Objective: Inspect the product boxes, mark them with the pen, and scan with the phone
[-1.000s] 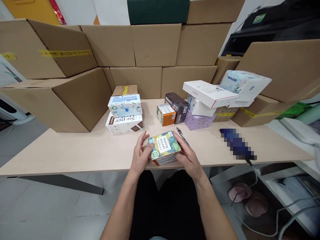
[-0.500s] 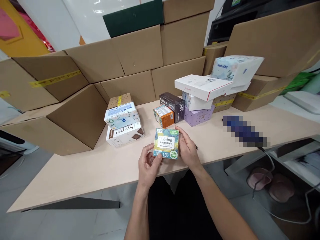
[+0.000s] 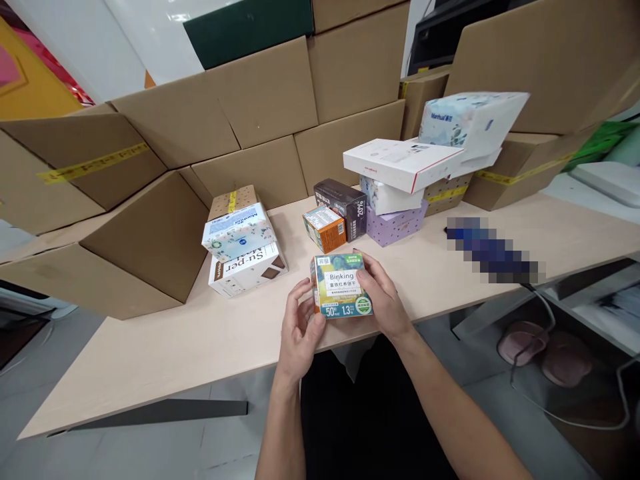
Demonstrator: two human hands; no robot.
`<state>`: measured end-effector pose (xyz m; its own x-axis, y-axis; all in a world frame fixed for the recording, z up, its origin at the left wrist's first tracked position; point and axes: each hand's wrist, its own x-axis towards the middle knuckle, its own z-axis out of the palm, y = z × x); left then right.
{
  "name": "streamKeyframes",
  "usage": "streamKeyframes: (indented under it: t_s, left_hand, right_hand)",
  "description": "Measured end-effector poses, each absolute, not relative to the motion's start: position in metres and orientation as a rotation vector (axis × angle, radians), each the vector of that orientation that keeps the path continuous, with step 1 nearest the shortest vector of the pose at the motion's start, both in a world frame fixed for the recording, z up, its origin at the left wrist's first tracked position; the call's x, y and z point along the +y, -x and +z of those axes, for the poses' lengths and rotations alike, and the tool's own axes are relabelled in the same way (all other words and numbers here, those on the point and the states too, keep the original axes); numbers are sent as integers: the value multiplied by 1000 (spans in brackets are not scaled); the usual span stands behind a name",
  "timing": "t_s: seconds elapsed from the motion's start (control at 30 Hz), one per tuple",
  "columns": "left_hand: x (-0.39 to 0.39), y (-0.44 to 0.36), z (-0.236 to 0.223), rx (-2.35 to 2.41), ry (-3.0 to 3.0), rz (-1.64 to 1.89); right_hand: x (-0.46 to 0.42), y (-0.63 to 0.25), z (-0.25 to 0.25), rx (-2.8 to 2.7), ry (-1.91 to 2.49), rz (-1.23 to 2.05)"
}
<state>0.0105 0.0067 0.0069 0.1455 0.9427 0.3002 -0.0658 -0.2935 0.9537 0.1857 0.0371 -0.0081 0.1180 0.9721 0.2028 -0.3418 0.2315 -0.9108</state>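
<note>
A small blue, green and yellow biscuit box (image 3: 340, 290) labelled "Binking" is held up over the front edge of the table, its printed face toward me and its orange left side just showing. My right hand (image 3: 383, 293) grips its right side, thumb pressed on the front face and fingers behind. My left hand (image 3: 303, 327) is cupped at the box's left side, fingers curved and apart, thumb close to the lower left corner. Beyond the box sits a similar orange box (image 3: 325, 229), against a dark box (image 3: 345, 207) marked "20%".
On the left, a Manhua tissue pack (image 3: 239, 233) lies on a white "Su-per Meal" box (image 3: 249, 268). Right of centre, a flat white box (image 3: 400, 162) tops a stack over a purple box (image 3: 395, 223). Cardboard boxes (image 3: 270, 93) wall the back. A blurred dark blue object (image 3: 487, 250) lies at right.
My right thumb has come round onto the box's front face, and my left thumb has slid off it toward the corner. The box has turned slightly, showing its left side. The view has shifted a little.
</note>
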Motion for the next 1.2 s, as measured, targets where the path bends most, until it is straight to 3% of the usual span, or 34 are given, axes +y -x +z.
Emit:
streamKeyframes:
  t_s: [0.1,0.23,0.47,0.9,1.2]
  left_hand:
    - [8,-12,0,906,-1581,1310]
    - [8,-12,-9,1090,-1830,1545]
    - [5,-13,-7,1146,-2112,1704]
    - [5,-15,-13,1065,-2006,1872]
    - [3,-13,-15,884,-2079,1814]
  right_hand:
    - [40,-182,-11,-924,817,1109]
    - [41,-179,-6,-1033,955,1074]
    - [37,-173,-5,-1212,1129,729]
    - [24,-180,3,-1433,834,991]
    - [25,-170,1,-1388,1106,690]
